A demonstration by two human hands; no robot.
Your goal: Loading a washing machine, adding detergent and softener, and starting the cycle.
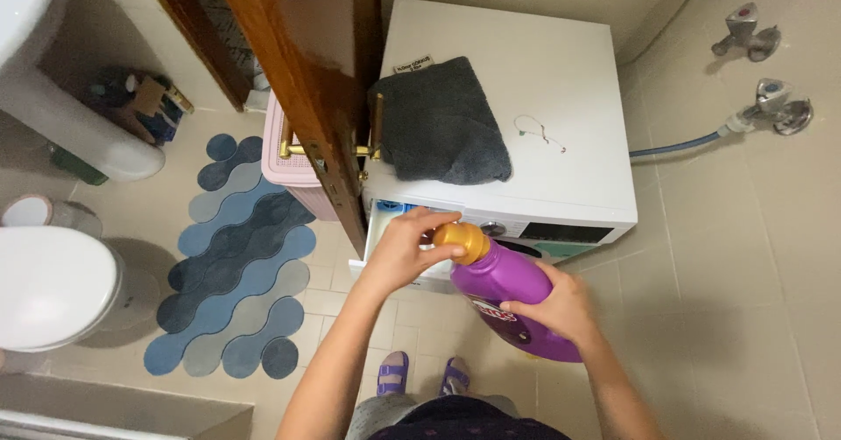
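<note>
My right hand (554,304) grips the body of a purple detergent bottle (508,287), tilted with its neck toward the washing machine. My left hand (410,247) is closed around the bottle's golden-yellow cap (464,239). Just beyond the hands, the white washing machine (569,90) has its detergent drawer (378,225) pulled out. A folded dark grey towel (442,125) lies on the machine's top, with a thin bracelet (539,132) beside it.
A wooden door (302,72) with brass handles stands open at the machine's left, a pink laundry basket (289,164) behind it. A blue wavy mat (236,256), a toilet (48,287) and a sink pedestal (79,129) lie to the left. Wall taps (775,107) with a hose are on the right.
</note>
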